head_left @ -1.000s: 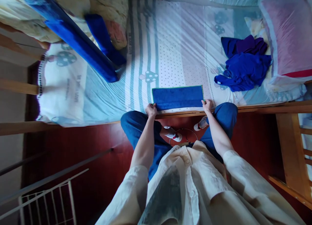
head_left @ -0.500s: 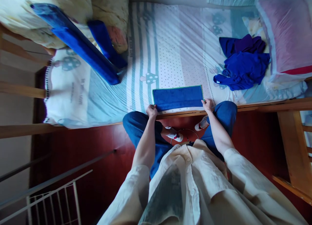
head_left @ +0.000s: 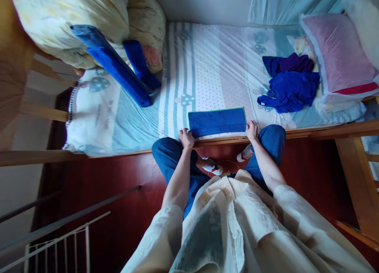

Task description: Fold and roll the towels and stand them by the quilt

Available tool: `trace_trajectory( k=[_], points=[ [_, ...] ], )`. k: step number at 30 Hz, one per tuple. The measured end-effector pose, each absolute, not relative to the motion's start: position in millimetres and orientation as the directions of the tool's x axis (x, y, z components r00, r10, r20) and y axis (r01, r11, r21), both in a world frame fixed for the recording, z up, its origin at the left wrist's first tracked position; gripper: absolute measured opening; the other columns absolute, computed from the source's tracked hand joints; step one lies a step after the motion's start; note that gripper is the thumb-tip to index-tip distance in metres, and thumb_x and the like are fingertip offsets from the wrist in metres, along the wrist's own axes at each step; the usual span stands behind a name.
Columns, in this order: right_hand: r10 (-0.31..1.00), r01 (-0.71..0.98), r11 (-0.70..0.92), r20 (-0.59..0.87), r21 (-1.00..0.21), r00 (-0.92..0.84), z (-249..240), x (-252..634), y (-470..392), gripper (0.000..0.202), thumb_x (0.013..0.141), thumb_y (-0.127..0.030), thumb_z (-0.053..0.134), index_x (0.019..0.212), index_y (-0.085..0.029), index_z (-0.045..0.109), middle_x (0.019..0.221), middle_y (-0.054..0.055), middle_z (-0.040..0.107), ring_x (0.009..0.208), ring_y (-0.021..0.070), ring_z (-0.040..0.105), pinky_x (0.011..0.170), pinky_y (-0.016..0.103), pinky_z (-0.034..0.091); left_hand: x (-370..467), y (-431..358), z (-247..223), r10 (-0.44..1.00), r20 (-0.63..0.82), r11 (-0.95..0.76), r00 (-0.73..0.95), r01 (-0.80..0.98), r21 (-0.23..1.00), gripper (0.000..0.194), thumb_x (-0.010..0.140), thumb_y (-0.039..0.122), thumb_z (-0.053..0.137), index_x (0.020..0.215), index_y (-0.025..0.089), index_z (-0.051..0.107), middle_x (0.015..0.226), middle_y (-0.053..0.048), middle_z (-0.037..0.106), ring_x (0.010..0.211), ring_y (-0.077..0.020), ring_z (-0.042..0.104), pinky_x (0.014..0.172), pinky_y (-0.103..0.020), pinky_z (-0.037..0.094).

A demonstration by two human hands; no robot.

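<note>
A blue towel (head_left: 217,122) with thin green edging lies folded into a flat strip along the bed's front edge. My left hand (head_left: 186,139) is closed at the towel's near left corner, thumb and fingers pinching the edge. At the right end, my right hand (head_left: 252,130) pinches the near right corner in the same way. The towel rests on the patterned bed sheet (head_left: 207,75) between my knees, its long sides running left to right.
Crumpled blue cloths (head_left: 291,89) lie on the right beside a pink pillow (head_left: 340,56). Long folded blue cloths (head_left: 118,75) lean against yellowish bedding (head_left: 97,20) on the left. A wooden bed rail (head_left: 319,131) borders the front; a white metal rack (head_left: 65,245) stands at lower left.
The view has tilted up slightly, so the bed appears lower. Both hands stay at the towel's near corners; their fingers have shifted a little, and the towel's near edge looks flatter.
</note>
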State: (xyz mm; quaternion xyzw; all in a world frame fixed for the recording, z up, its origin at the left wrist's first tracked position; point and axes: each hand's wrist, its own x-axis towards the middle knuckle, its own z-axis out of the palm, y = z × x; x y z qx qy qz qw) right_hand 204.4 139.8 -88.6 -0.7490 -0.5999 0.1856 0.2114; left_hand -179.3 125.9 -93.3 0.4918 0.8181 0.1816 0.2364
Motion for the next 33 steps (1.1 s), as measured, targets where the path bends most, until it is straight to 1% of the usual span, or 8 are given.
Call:
trace_trajectory(
  k=[2,5,8,12,17,20,25,33],
  points=[
    [0.997,0.849,-0.060,0.016,-0.525,0.080,-84,198,139,0.031,0.093,-0.015,0.052,0.115,-0.017,0.073,0.121,0.015,0.072,0.117,0.0277,0.063,0.105,0.040,0.048,-178,122,-90,0.960,-0.156,0.280,-0.233,0.803,0.526,0.036,0.093,0.025,0.056,0.128,0.018,0.062,0.139,-0.017,0.061,0.135,-0.0315,0.054,0.114,-0.047,0.042],
    [0.994,0.863,0.058,-0.053,-0.502,-0.097,-80,190,136,0.029,0.093,-0.022,0.060,0.118,-0.018,0.074,0.126,0.014,0.072,0.120,0.0291,0.063,0.109,0.044,0.047,-175,118,-89,0.988,-0.147,0.029,0.053,0.864,0.503,0.046,0.094,0.030,0.057,0.138,0.016,0.058,0.149,-0.018,0.056,0.143,-0.0321,0.047,0.119,-0.047,0.038],
    [0.975,0.876,0.096,-0.131,-0.473,-0.177,-80,186,133,0.033,0.089,-0.024,0.068,0.121,-0.018,0.074,0.132,0.013,0.071,0.124,0.0301,0.062,0.112,0.046,0.045,-173,118,-94,0.967,-0.196,-0.046,0.162,0.869,0.492,0.058,0.090,0.028,0.060,0.146,0.011,0.053,0.154,-0.021,0.052,0.149,-0.0330,0.041,0.123,-0.048,0.034],
    [0.968,0.890,0.108,-0.156,-0.444,-0.195,-80,188,130,0.044,0.084,-0.014,0.068,0.128,-0.017,0.072,0.139,0.014,0.067,0.131,0.0308,0.059,0.114,0.048,0.043,-172,119,-102,0.958,-0.209,-0.083,0.197,0.886,0.455,0.066,0.086,0.017,0.055,0.150,0.006,0.049,0.157,-0.023,0.048,0.151,-0.0334,0.039,0.127,-0.050,0.026],
    [0.971,0.893,0.100,-0.153,-0.440,-0.184,-84,192,132,0.058,0.082,0.000,0.058,0.136,-0.017,0.068,0.145,0.013,0.064,0.137,0.0301,0.057,0.119,0.052,0.040,-174,119,-108,0.964,-0.169,-0.120,0.206,0.901,0.416,0.064,0.088,0.005,0.038,0.151,0.010,0.050,0.154,-0.019,0.054,0.150,-0.0289,0.043,0.128,-0.050,0.025],
    [0.977,0.896,0.077,-0.148,-0.438,-0.156,-87,194,134,0.057,0.084,0.000,0.054,0.136,-0.017,0.069,0.143,0.013,0.066,0.137,0.0275,0.058,0.122,0.048,0.039,-177,118,-110,0.963,-0.157,-0.138,0.218,0.905,0.403,0.062,0.092,0.004,0.033,0.151,0.012,0.052,0.153,-0.018,0.055,0.149,-0.0272,0.045,0.127,-0.049,0.027],
    [0.983,0.897,0.028,-0.151,-0.442,-0.105,-83,196,136,0.050,0.088,-0.001,0.052,0.130,-0.018,0.073,0.135,0.011,0.071,0.131,0.0230,0.064,0.119,0.039,0.045,-180,117,-106,0.959,-0.176,-0.142,0.223,0.914,0.380,0.060,0.094,0.004,0.032,0.149,0.012,0.055,0.154,-0.018,0.054,0.148,-0.0272,0.045,0.126,-0.049,0.029],
    [0.963,0.920,-0.096,-0.270,-0.381,-0.011,-66,196,126,0.051,0.089,0.001,0.053,0.129,-0.022,0.075,0.129,0.008,0.075,0.124,0.0245,0.069,0.115,0.037,0.048,-179,110,-99,0.952,-0.214,-0.130,0.220,0.921,0.368,0.063,0.086,-0.001,0.040,0.144,0.015,0.061,0.149,-0.017,0.059,0.143,-0.0266,0.051,0.122,-0.045,0.036]
  ],
)
